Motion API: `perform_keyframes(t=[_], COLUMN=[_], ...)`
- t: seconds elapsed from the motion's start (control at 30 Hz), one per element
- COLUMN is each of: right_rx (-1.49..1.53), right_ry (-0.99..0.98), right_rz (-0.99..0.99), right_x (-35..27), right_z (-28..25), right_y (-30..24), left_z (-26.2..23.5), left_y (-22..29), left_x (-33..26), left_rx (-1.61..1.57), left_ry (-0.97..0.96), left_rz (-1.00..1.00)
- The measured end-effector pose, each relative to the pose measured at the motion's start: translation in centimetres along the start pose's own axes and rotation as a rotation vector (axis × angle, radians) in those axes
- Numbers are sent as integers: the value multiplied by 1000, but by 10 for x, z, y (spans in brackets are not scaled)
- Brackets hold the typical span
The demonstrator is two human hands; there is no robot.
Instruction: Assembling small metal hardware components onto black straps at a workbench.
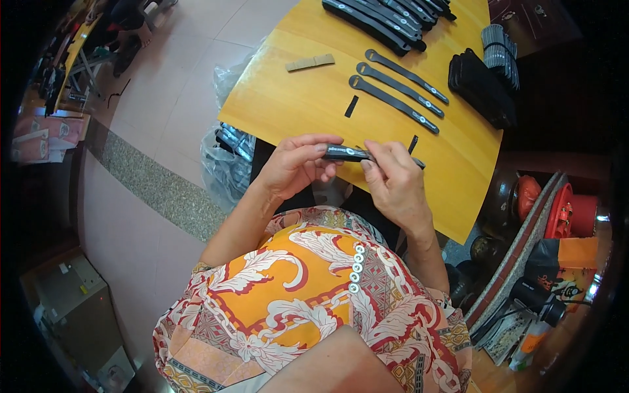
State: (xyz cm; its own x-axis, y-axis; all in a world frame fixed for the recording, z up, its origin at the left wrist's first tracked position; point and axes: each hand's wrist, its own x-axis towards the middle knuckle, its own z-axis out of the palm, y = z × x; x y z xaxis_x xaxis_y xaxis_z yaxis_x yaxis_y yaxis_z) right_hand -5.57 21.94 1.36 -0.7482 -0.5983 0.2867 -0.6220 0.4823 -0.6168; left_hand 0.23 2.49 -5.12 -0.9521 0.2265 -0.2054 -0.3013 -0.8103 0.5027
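A black strap with white print (pixel 345 152) is stretched between my two hands just above the table's near edge; it looks folded or stacked. My left hand (pixel 296 162) pinches its left end between thumb and fingers. The fingers of my right hand (pixel 395 178) close on its right part and hide much of it, while a dark tip sticks out beyond them. On the yellow table (pixel 282 98), three flat black straps (pixel 396 101) with slotted round ends lie side by side. One short black strip (pixel 352 106) lies near them, another (pixel 413 143) beside my right hand.
Bundled black straps (pixel 386 23) lie at the table's far side. A tan strip (pixel 310 63) rests toward the left. Black stacked pieces (pixel 480 88) and a banded grey bundle (pixel 500 56) sit at the right edge. Clear plastic bags (pixel 226 167) are left of the table.
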Motion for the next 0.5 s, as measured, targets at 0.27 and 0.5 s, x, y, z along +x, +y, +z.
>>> perform_keyframes(t=[0.27,0.5], right_rx=[189,177], right_ry=[-41,-153], right_rz=[-20,-5], right_x=[12,21], right_z=[6,-5], right_y=[-14,-27], left_z=[1,18], left_y=[-12,-6], left_x=[-7,-7], left_rx=[111,417], left_ry=[-47,-124], left_rz=[65,51])
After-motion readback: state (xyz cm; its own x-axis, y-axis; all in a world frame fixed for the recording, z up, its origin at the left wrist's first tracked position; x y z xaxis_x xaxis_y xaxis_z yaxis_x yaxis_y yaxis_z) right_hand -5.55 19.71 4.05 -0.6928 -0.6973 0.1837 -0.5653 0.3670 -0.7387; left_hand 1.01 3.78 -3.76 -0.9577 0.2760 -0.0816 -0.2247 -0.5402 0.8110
